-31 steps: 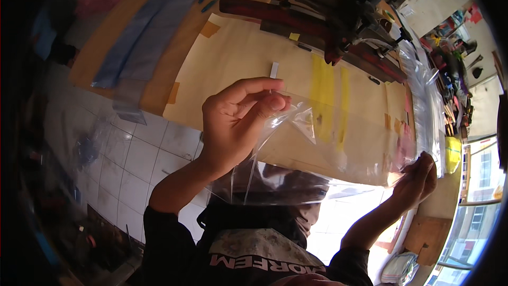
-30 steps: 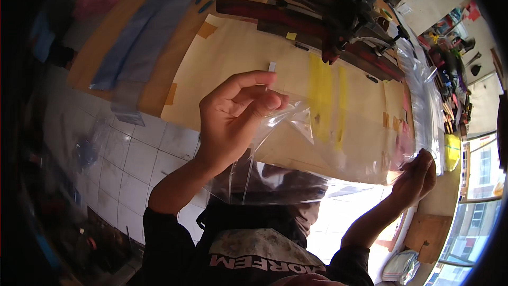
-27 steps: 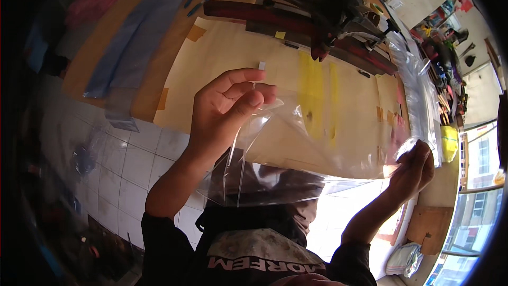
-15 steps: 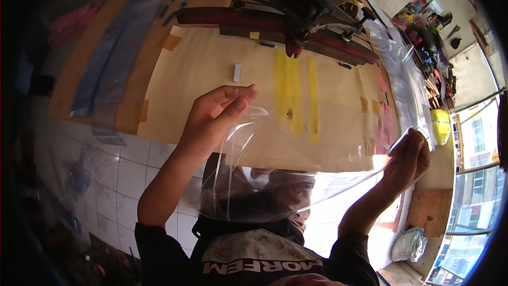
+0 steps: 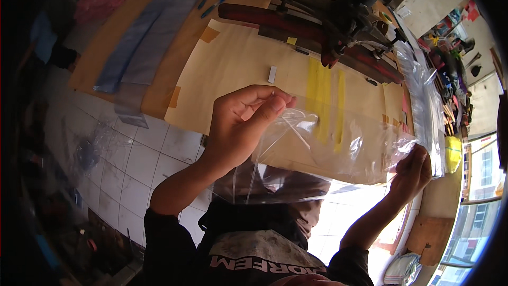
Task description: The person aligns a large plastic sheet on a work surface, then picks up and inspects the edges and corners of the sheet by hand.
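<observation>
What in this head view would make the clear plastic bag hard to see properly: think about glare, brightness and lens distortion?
Head view: white glare streaks run across the clear plastic bag held between the left hand and right hand; the window at the right edge is overexposed; the fisheye lens bends the tan table edges and leaves black corners; the left floor area is dim.

Clear, glossy bag (image 5: 328, 148) up front, see-through, showing the tan paper (image 5: 248, 69) behind it, and that paper carries two yellow stripes (image 5: 323, 100), a small white tab (image 5: 272, 74) left of them and orange tape patches (image 5: 209, 34) at its left corners. Beyond the paper sits a dark red bar (image 5: 275, 18); left of the paper lie grey-blue strips (image 5: 148, 42). Below the paper, the floor (image 5: 132, 159) is white tile with grey grout lines.
</observation>
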{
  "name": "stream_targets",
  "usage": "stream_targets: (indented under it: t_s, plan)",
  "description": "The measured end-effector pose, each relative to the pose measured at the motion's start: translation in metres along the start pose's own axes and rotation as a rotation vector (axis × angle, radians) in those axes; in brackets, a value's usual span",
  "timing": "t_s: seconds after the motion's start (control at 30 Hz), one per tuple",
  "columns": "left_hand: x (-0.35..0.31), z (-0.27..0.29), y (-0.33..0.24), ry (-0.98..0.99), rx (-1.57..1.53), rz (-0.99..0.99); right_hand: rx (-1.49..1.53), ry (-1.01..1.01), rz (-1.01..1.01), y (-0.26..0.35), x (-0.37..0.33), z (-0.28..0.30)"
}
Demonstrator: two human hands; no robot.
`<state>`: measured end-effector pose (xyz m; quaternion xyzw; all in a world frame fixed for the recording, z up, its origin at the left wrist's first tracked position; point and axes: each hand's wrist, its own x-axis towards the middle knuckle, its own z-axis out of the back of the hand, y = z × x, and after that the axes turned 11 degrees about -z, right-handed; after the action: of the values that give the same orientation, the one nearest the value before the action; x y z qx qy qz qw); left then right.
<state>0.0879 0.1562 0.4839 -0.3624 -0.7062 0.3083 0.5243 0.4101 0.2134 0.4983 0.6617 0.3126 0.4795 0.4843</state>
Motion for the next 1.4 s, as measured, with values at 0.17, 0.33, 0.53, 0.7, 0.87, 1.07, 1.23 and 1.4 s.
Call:
stream_targets:
  t_s: [0.17, 0.33, 0.53, 0.7, 0.87, 1.07, 1.23, 1.4]
  plan:
    - [0.002, -0.004, 0.003, -0.036, -0.042, -0.038, -0.003, 0.003, 0.002, 0.003, 0.0, -0.008]
    - [-0.001, 0.0, 0.002, -0.07, 0.051, -0.078, 0.024, 0.061, -0.018, 0.005, 0.0, -0.008]
    - [0.0, 0.001, 0.007, -0.128, 0.052, -0.081, 0.085, 0.098, -0.067, 0.01, -0.003, -0.013]
    - [-0.002, 0.001, 0.008, -0.193, 0.03, -0.054, 0.165, 0.115, -0.109, 0.012, -0.005, -0.015]
    - [0.0, 0.003, 0.014, -0.231, -0.015, -0.053, 0.265, 0.222, -0.076, 0.011, -0.003, -0.007]
    - [-0.002, 0.004, 0.01, -0.258, -0.001, -0.027, 0.139, 0.196, -0.023, 0.01, -0.007, -0.009]
    - [-0.002, 0.015, 0.012, -0.179, 0.005, -0.063, 0.09, 0.166, -0.021, 0.014, -0.011, -0.014]
    - [0.0, 0.026, 0.016, 0.082, -0.195, -0.105, 0.091, 0.132, 0.052, 0.014, -0.01, -0.019]
